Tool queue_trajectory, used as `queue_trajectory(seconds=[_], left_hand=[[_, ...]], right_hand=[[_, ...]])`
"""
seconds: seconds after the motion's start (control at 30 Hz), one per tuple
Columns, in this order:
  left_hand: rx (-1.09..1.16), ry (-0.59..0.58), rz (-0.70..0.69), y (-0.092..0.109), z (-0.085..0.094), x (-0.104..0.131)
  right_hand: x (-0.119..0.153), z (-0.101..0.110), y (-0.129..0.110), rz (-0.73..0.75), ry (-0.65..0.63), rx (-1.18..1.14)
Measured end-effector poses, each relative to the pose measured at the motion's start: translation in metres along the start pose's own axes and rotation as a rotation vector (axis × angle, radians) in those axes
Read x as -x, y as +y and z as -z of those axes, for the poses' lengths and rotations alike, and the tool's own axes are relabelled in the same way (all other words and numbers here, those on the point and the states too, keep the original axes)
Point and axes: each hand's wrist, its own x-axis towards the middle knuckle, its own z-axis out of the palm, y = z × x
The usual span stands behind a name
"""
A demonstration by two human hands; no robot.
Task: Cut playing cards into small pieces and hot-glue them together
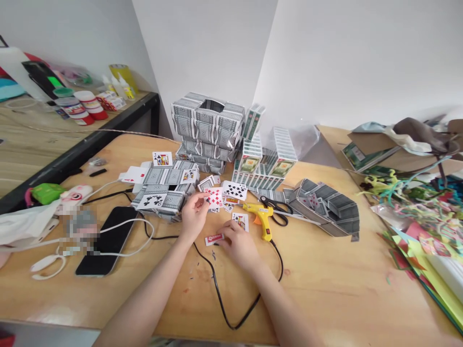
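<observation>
My left hand (pixel 194 216) pinches a playing card with red diamonds (pixel 214 196) by its left edge. Fingers of my right hand (pixel 238 245) are closed on a small red-and-white card marked POKER (pixel 214 239), low over the table. Just beyond them lie a black spade card (pixel 234 190) and a jack (pixel 241 221). A yellow glue gun (pixel 263 216) rests to the right of the cards, its nozzle pointing left. Black-handled scissors (pixel 277 207) lie against it. At left sits a low block of folded cards (pixel 164 190) with loose cards on top.
A tall card structure (pixel 208 127) stands at the back beside stacked card boxes (pixel 269 159). An open card-built piece (pixel 325 207) is at right. The glue gun's black cord (pixel 217 294) loops in front. A phone (pixel 108 241) lies left; coloured paper (pixel 430 270) fills the right edge.
</observation>
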Motion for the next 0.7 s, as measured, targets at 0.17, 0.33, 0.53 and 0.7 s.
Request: queue_trajectory(seconds=[0.17,0.33,0.53,0.7], left_hand=[[-0.028,-0.047,0.03,-0.01,-0.002,0.001],[0.066,-0.041,0.018,-0.015,-0.005,0.001],[-0.012,-0.089,-0.014,-0.007,-0.005,0.003],[-0.196,-0.189,-0.08,0.003,-0.006,0.008]], right_hand=[[-0.002,-0.005,-0.003,-0.091,0.018,-0.017],[0.002,0.003,-0.003,-0.09,0.014,-0.162],[0.001,0.02,0.013,-0.266,0.146,-0.753],[-0.001,0.027,0.024,-0.384,0.235,-1.001]])
